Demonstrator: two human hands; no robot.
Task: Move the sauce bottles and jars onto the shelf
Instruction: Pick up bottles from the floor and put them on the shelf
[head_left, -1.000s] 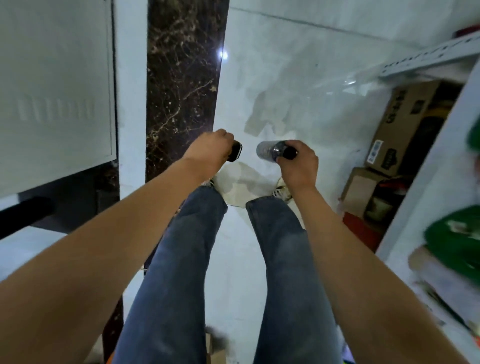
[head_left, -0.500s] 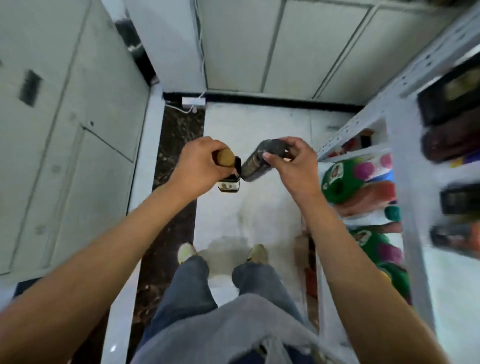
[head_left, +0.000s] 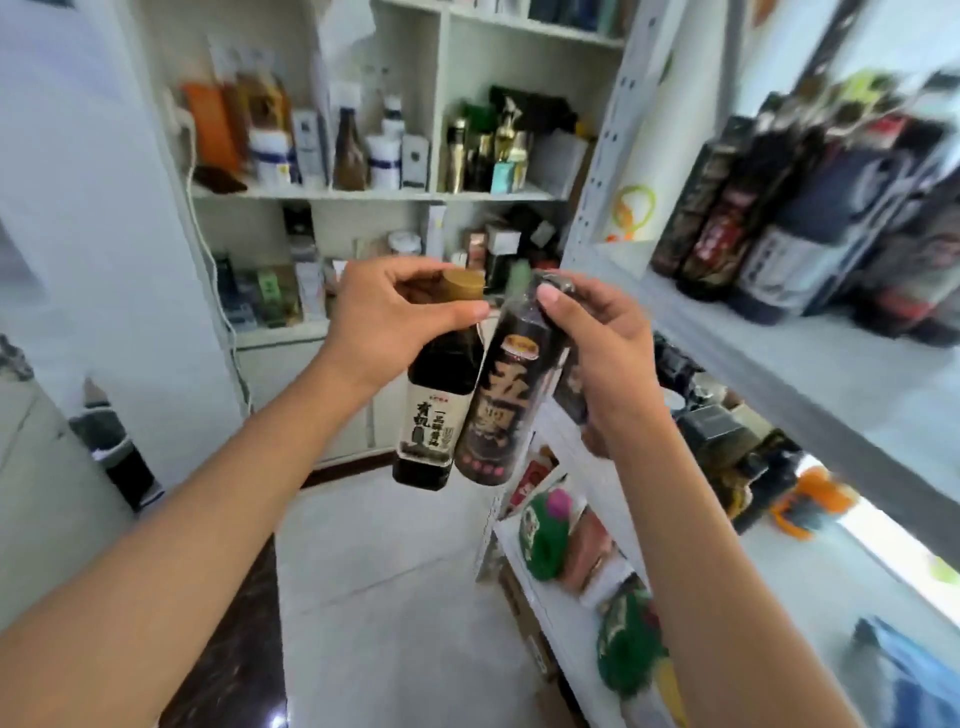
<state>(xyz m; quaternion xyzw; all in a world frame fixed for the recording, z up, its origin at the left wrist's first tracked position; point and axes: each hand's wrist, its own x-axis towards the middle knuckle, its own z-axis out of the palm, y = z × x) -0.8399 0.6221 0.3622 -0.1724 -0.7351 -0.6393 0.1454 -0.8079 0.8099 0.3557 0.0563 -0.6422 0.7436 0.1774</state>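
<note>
While carried: both bottles hang by their necks, one per hand, so two go up in one trip.
Left hand (head_left: 374, 317): fingers and thumb pinched round the neck just under the tan cap; the tan-capped bottle (head_left: 428, 410) hangs nearly upright below it.
Right hand (head_left: 597, 338): curled round the top of the dark bottle (head_left: 501, 410), thumb pressed on its shoulder; this one tilts, base swung left.
Hands: close together at chest height, bottles touching or nearly so along their sides; cannot tell which.
Where the bottles are: in the air, in front of the shelf (head_left: 779, 364), not on it yet.
Shelf: a row of dark bottles (head_left: 769, 223) stands at the back, bare board in front, probably the drop spot.
Neck grip, my read: leaves the bases free to set down flat.
Risk: glass knocking together.
</note>
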